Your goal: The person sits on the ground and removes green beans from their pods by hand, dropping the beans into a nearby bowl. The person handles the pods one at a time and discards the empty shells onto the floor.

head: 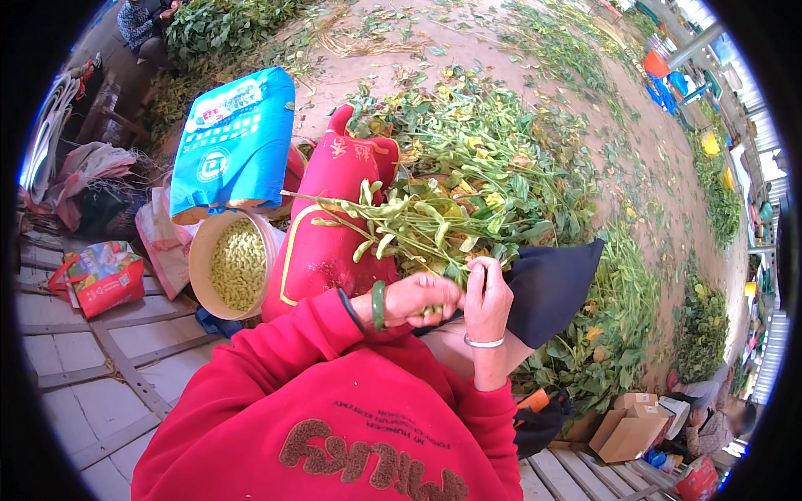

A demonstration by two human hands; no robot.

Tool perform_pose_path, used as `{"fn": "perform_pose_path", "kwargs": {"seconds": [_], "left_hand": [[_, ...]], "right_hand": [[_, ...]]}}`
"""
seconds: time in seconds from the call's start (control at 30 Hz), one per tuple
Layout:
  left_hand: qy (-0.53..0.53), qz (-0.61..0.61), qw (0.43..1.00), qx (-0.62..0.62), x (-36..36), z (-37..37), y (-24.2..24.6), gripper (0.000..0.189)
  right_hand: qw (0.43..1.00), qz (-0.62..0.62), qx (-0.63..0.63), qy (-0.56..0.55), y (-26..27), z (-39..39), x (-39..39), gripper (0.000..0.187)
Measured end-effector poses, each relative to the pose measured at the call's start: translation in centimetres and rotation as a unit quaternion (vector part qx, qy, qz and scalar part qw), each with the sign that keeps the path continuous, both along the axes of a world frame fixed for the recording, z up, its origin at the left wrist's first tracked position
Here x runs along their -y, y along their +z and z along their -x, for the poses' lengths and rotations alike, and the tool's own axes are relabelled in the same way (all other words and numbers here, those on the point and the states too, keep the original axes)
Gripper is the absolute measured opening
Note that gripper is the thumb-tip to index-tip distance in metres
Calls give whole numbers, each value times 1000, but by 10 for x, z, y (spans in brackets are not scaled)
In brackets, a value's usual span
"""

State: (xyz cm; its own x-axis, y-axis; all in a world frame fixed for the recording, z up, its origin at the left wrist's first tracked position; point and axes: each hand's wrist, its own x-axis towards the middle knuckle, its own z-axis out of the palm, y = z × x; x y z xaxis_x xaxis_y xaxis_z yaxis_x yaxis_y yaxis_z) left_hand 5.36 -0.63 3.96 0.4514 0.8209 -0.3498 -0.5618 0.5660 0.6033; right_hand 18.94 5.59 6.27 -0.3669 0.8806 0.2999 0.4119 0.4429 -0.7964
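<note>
My left hand (421, 302), with a green bangle on its wrist, is curled around a few green soybeans (431, 310). Close against it, my right hand (486, 299), wearing a silver bracelet, pinches thumb and fingers together near a green soybean pod; the exact grip is partly hidden. Just beyond both hands, soybean stalks (407, 216) bearing plump pods lie across my lap and the red cloth (332, 241) over my leg. To my left, a pale plastic bucket (199, 272) holds many shelled green beans.
A blue printed bag (235, 138) stands behind the bucket. A red shopping bag (103, 278) rests on the slatted floor. Heaped soybean plants (501, 144) spread over the ground ahead. Cardboard boxes (630, 429) sit at right, near another person (714, 432); a second person (141, 28) sits far left.
</note>
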Motion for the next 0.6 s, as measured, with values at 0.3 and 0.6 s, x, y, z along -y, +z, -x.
{"fn": "perform_pose_path", "kwargs": {"seconds": [0.3,0.6], "left_hand": [[123,30,991,39,-17,-11,-11,17],[143,-8,978,-149,-13,-12,-6,16]], "right_hand": [[978,208,-21,-15,-4,-15,38,14],[947,314,-62,20,-15,-17,46,16]]}}
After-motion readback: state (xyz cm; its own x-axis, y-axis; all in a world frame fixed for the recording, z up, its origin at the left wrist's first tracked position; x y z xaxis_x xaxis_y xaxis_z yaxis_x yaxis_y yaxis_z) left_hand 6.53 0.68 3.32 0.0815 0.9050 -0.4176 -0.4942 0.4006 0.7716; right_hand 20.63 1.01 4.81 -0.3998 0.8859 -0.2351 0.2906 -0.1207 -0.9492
